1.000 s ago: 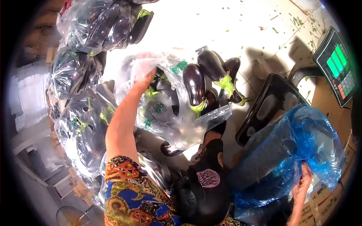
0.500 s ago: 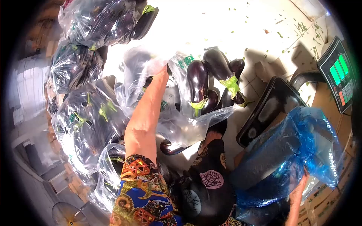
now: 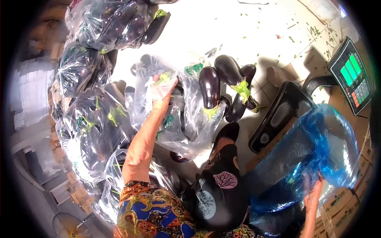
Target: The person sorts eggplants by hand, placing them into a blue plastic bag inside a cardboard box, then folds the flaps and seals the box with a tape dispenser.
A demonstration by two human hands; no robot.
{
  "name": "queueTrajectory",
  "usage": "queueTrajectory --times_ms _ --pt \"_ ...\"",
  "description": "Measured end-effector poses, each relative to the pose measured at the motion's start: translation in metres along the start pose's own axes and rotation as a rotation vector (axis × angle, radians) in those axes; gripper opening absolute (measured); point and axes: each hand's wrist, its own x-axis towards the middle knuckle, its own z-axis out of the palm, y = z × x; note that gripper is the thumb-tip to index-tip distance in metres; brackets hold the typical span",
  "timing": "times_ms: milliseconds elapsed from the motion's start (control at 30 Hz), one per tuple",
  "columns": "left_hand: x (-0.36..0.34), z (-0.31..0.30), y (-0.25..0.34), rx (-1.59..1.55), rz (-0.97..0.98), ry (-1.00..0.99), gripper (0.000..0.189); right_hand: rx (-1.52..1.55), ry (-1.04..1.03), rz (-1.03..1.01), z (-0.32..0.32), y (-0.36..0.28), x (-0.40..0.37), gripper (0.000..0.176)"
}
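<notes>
My left hand (image 3: 164, 89) is inside or under the clear plastic bag (image 3: 186, 135), its fingers closed around the green stem end of an eggplant (image 3: 162, 78); plastic and glare blur the rest. Right of the bag lie loose dark eggplants (image 3: 209, 88) with green caps. At the lower right, my right hand (image 3: 314, 189) grips the edge of a blue plastic bag (image 3: 293, 174), which hangs partly open and bunched. A green item shows faintly through the blue plastic.
Clear bags full of eggplants (image 3: 95, 135) line the left side. A black scale platform (image 3: 279, 117) and its lit display (image 3: 353, 75) stand at the right, beside cardboard (image 3: 337, 206). Green scraps dot the pale floor. A fan (image 3: 71, 226) is at the lower left.
My left hand has come into clearer view with an eggplant's stem end at its fingers. The clear bag has shifted left, off the loose eggplants. The blue bag has moved slightly.
</notes>
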Motion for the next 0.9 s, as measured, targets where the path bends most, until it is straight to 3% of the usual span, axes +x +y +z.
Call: queueTrajectory --times_ms 67,133,200,267,400,467,533,567,667,767,833,900 --pt "-0.022 0.011 0.038 0.389 0.145 0.113 0.047 0.062 -0.075 0.126 -0.001 0.008 -0.007 0.026" --pt "-0.019 -0.020 0.034 0.339 -0.035 0.121 0.047 0.084 -0.209 0.389 -0.012 -0.012 -0.001 0.025" --pt "-0.043 -0.008 0.075 0.375 -0.291 0.104 0.049 0.010 -0.234 0.367 -0.014 -0.015 -0.001 0.023" --pt "-0.051 -0.026 0.061 0.479 -0.237 -0.027 0.053 -0.154 -0.142 0.055 -0.005 -0.001 -0.004 0.020" --pt "-0.054 0.009 0.030 0.688 -0.209 -0.171 0.061 0.126 -0.058 0.242 0.022 0.020 -0.019 0.024" --pt "-0.042 0.016 0.021 0.373 -0.422 -0.314 0.068 0.065 -0.075 0.213 0.021 0.022 -0.020 0.026" --pt "-0.029 0.021 0.023 0.050 -0.446 -0.504 0.069 -0.084 -0.181 0.109 0.004 0.000 -0.008 0.027" --pt "-0.019 0.008 0.001 -0.025 -0.368 -0.500 0.050 -0.178 -0.257 0.038 -0.003 -0.011 -0.002 0.027" --pt "0.021 0.017 0.039 1.356 -0.084 -0.558 0.030 0.129 -0.291 0.318 0.010 0.014 -0.009 0.025" --pt "0.051 -0.037 0.003 1.619 0.351 -0.465 0.025 0.559 -0.141 0.413 0.026 0.032 -0.017 0.024" --pt "0.068 -0.068 -0.034 1.766 0.665 -0.384 0.024 0.259 -0.209 0.351 0.015 0.011 -0.006 0.025" --pt "0.078 -0.081 -0.076 1.733 0.747 -0.373 0.025 0.021 -0.266 0.278 0.006 -0.004 0.000 0.026"
